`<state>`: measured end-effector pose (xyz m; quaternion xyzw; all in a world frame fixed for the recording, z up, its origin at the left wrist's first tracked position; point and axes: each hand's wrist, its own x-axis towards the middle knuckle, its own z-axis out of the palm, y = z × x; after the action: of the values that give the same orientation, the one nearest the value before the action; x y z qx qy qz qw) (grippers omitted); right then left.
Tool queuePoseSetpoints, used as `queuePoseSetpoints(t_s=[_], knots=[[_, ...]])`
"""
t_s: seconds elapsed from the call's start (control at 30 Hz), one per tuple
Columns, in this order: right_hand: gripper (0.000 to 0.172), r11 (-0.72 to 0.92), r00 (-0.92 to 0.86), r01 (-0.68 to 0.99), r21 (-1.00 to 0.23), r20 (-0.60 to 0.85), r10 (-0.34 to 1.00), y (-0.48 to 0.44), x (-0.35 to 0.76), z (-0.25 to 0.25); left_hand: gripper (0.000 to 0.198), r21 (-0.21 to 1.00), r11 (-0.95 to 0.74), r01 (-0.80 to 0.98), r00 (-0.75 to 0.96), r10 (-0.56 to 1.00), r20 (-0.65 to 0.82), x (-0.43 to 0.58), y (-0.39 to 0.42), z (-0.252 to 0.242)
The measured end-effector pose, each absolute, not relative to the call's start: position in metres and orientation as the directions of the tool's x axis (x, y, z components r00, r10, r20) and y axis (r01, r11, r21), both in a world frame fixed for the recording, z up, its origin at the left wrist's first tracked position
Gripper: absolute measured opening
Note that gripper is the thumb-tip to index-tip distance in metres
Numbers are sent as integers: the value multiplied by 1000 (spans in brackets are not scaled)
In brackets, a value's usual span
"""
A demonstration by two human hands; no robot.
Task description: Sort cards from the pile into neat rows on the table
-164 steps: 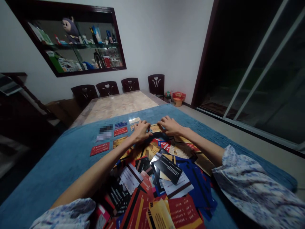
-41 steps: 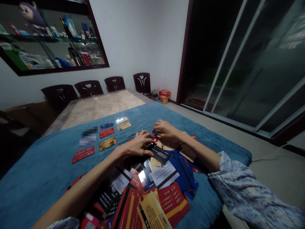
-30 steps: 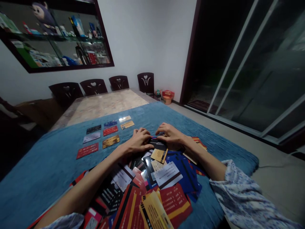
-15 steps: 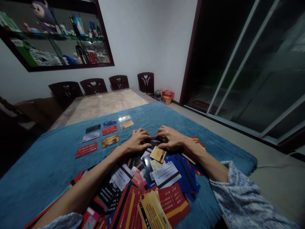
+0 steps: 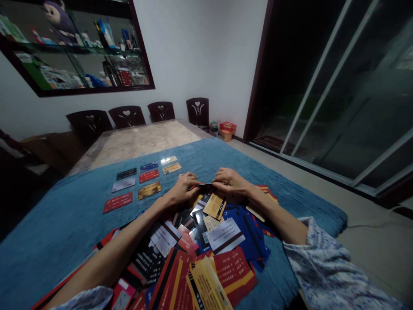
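My left hand (image 5: 180,191) and my right hand (image 5: 230,183) meet over the far end of a big heap of plastic cards (image 5: 200,249) on a blue cloth (image 5: 64,219). Together they pinch a dark card (image 5: 204,185), which is lifted almost edge-on between the fingertips. A gold card (image 5: 214,206) lies just below it on the heap. To the left, several cards lie flat in neat rows (image 5: 142,178), red, gold, dark and pale ones.
The blue cloth covers the near part of a long marble-topped table (image 5: 145,140). Dark chairs (image 5: 127,116) stand along its far side. A wall shelf (image 5: 74,47) holds bottles and a plush toy. Glass sliding doors (image 5: 338,94) are at the right.
The dark card that lay flat under both hands' fingertips is now raised and tilted nearly edge-on. Earlier the hands pulled back from the far side of the heap toward its middle.
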<state>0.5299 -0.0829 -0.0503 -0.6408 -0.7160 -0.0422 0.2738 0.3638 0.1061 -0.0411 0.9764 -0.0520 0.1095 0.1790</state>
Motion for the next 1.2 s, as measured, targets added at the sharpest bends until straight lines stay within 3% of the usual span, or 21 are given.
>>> queuePoseSetpoints(t_s=[0.13, 0.37, 0.77, 0.97, 1.2], knots=[[28, 107, 49, 947, -303, 466, 883, -80, 532, -55, 29, 382, -916, -121, 952, 1, 305, 366, 108, -47], [30, 13, 137, 952, -307, 462, 876, -78, 535, -64, 51, 387, -920, -54, 938, 86, 336, 365, 105, -50], [38, -186, 257, 961, -205, 404, 878, -78, 526, -64, 47, 319, -948, 6, 924, 127, 360, 364, 102, -54], [41, -192, 234, 971, -142, 395, 888, -77, 525, -63, 49, 317, -948, 29, 928, 143, 344, 364, 98, -53], [42, -152, 209, 974, -170, 405, 890, -74, 525, -63, 48, 302, -952, 48, 926, 156, 344, 363, 94, -52]])
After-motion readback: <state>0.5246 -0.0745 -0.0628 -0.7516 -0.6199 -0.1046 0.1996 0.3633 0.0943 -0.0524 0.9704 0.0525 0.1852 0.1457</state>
